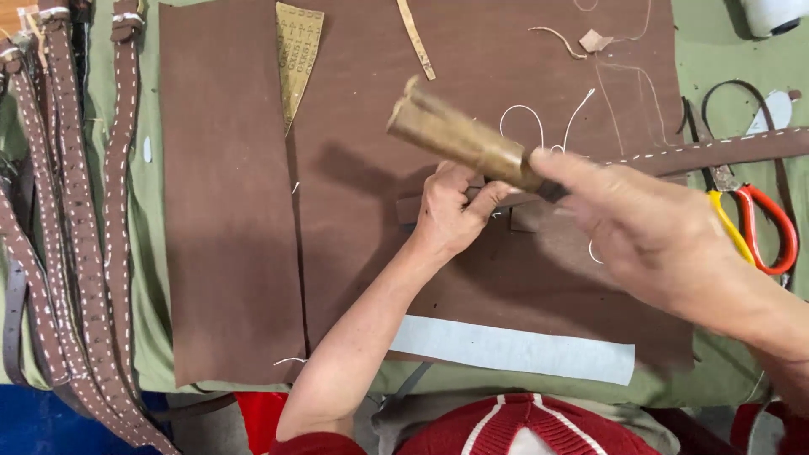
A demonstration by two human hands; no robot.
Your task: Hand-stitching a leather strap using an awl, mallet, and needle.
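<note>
Right hand (653, 232) grips wooden tool (463, 139), apparently angled up-left; left hand (451, 211) pinches brown strap (716, 152)

Right hand (666, 236) gripping wooden mallet (459, 135) above leather strap (716, 152)

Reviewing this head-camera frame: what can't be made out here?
- Brown strap: its end lies hidden under the left hand.
- Wooden mallet: grip end covered by the right hand; motion-blurred.
- White spool: cut off by the top edge.
- Scissors: blades partly hidden by the strap.
</note>
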